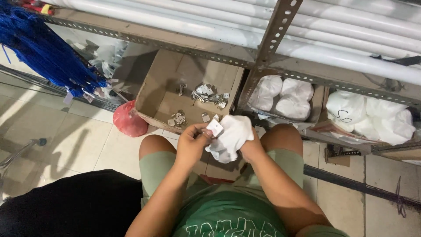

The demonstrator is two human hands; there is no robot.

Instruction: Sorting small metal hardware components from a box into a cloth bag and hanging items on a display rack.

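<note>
My left hand [191, 142] pinches a small pale metal piece [215, 127] at the fingertips, just above my knees. My right hand [251, 149] grips a crumpled white cloth [231, 138], which presses against the metal piece and hides most of that hand's fingers. Directly ahead, an open cardboard box [151, 94] lies on the floor under a rack, with several small metal brackets [208, 94] scattered inside it.
A slotted metal rack [274, 33] carries long white tubes [342, 55]. White filled bags [285, 96] sit in boxes on its lower shelf. A red plastic bag [129, 120] lies left of the box. Blue cords [41, 52] hang at upper left.
</note>
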